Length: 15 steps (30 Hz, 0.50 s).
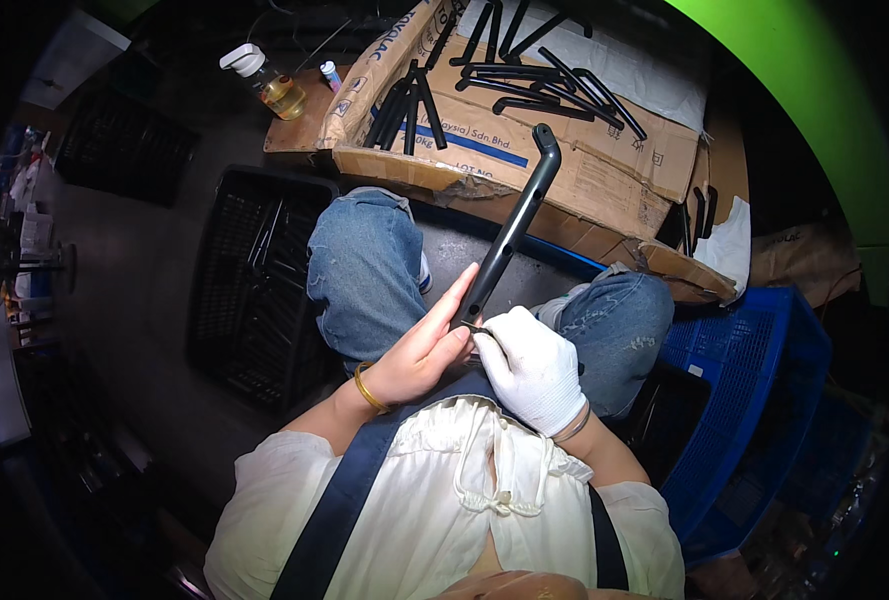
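A long black tubular handle [512, 230] with a bent upper end and several round holes along its side stands tilted in front of me. My left hand [424, 350], bare with a gold bangle, holds its lower part between the thumb and long, straight fingers. At the handle's bottom end, my right hand [532, 365] in a white glove is closed in a pinch. A thin bit shows at its fingertips and a small dark tip below the glove; what it grips is mostly hidden.
Several similar black handles [524, 90] lie on flattened cardboard [604, 190] in the open carton ahead. A black crate [209, 290] holding dark parts is at left, a blue crate [744, 400] at right. A bottle of yellowish liquid [282, 97] stands at the carton's left.
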Each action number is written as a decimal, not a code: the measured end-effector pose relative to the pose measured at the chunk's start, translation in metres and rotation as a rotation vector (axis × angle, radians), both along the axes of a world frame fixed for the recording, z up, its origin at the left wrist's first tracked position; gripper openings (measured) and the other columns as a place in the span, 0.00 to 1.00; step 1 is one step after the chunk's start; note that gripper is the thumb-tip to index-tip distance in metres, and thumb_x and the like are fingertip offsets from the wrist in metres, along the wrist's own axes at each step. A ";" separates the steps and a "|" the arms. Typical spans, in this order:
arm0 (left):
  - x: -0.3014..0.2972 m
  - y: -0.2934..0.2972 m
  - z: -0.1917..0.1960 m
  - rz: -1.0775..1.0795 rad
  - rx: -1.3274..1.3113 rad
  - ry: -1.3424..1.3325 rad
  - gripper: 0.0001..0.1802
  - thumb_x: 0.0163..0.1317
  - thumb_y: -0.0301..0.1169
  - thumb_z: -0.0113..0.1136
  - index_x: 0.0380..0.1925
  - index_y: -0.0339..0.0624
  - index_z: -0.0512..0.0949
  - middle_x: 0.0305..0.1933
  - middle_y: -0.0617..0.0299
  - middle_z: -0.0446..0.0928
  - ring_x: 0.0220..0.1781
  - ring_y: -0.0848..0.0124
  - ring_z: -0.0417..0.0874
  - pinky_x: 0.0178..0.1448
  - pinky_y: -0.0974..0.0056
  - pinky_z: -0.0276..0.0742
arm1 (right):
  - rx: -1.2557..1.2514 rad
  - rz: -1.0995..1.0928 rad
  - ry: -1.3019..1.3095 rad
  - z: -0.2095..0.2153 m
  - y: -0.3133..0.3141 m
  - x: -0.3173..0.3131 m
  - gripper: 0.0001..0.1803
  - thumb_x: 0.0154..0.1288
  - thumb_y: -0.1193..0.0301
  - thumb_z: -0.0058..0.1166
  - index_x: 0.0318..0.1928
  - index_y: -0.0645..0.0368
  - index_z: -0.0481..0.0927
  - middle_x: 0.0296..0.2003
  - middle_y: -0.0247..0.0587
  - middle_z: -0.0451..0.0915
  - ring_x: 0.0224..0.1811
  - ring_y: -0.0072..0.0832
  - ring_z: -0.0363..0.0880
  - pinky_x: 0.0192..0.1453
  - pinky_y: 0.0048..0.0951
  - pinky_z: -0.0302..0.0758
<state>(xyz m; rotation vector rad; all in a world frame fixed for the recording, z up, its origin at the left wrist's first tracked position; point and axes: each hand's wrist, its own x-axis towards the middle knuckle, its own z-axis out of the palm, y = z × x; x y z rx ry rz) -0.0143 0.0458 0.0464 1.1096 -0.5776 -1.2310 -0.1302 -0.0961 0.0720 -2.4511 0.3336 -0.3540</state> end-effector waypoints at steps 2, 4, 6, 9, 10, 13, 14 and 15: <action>0.000 -0.001 0.000 0.002 0.001 -0.006 0.37 0.74 0.25 0.42 0.77 0.43 0.38 0.46 0.66 0.65 0.35 0.81 0.62 0.42 0.76 0.66 | 0.000 -0.005 -0.001 -0.002 0.001 0.000 0.06 0.65 0.66 0.57 0.33 0.53 0.79 0.27 0.39 0.74 0.26 0.37 0.79 0.28 0.34 0.76; -0.001 -0.001 0.001 0.005 0.003 -0.013 0.37 0.73 0.25 0.42 0.77 0.43 0.38 0.45 0.66 0.65 0.35 0.81 0.62 0.42 0.76 0.66 | 0.001 -0.009 -0.002 -0.004 0.001 -0.001 0.06 0.65 0.65 0.57 0.33 0.53 0.79 0.27 0.39 0.74 0.25 0.37 0.79 0.28 0.35 0.76; -0.001 -0.001 0.002 0.006 0.026 -0.079 0.37 0.73 0.25 0.41 0.77 0.42 0.39 0.45 0.67 0.65 0.35 0.81 0.62 0.42 0.76 0.66 | 0.001 -0.009 -0.002 -0.006 0.002 -0.002 0.06 0.65 0.65 0.57 0.34 0.53 0.79 0.27 0.40 0.74 0.24 0.37 0.79 0.26 0.34 0.76; -0.002 -0.002 0.000 0.021 0.037 -0.132 0.37 0.73 0.24 0.41 0.77 0.42 0.39 0.45 0.66 0.65 0.35 0.81 0.62 0.42 0.76 0.66 | -0.008 -0.015 0.013 -0.006 0.004 -0.003 0.06 0.65 0.65 0.57 0.34 0.53 0.80 0.28 0.40 0.75 0.23 0.37 0.79 0.25 0.34 0.75; -0.003 -0.002 0.000 0.020 0.037 -0.133 0.37 0.73 0.24 0.41 0.77 0.42 0.39 0.45 0.66 0.65 0.35 0.81 0.62 0.42 0.76 0.66 | -0.007 -0.017 0.013 -0.006 0.004 -0.003 0.06 0.65 0.65 0.57 0.34 0.53 0.80 0.28 0.40 0.75 0.23 0.37 0.79 0.25 0.34 0.75; -0.005 -0.002 -0.002 0.035 0.029 -0.111 0.36 0.72 0.24 0.41 0.77 0.41 0.40 0.45 0.66 0.65 0.35 0.81 0.63 0.42 0.75 0.66 | -0.017 -0.021 0.010 -0.005 0.006 -0.003 0.06 0.66 0.65 0.56 0.34 0.52 0.80 0.27 0.40 0.75 0.22 0.37 0.79 0.25 0.34 0.75; -0.006 -0.001 -0.003 0.043 0.030 -0.095 0.36 0.72 0.24 0.41 0.77 0.41 0.40 0.45 0.65 0.66 0.35 0.81 0.63 0.42 0.75 0.67 | -0.033 -0.021 0.020 -0.005 0.006 -0.003 0.06 0.66 0.65 0.56 0.34 0.52 0.79 0.27 0.40 0.75 0.22 0.37 0.79 0.25 0.34 0.75; -0.007 -0.001 -0.004 0.052 0.031 -0.080 0.36 0.72 0.23 0.41 0.77 0.41 0.41 0.45 0.65 0.66 0.36 0.80 0.63 0.43 0.75 0.67 | -0.049 -0.021 0.030 -0.005 0.006 -0.003 0.06 0.67 0.65 0.56 0.34 0.52 0.79 0.27 0.40 0.75 0.22 0.37 0.79 0.25 0.34 0.76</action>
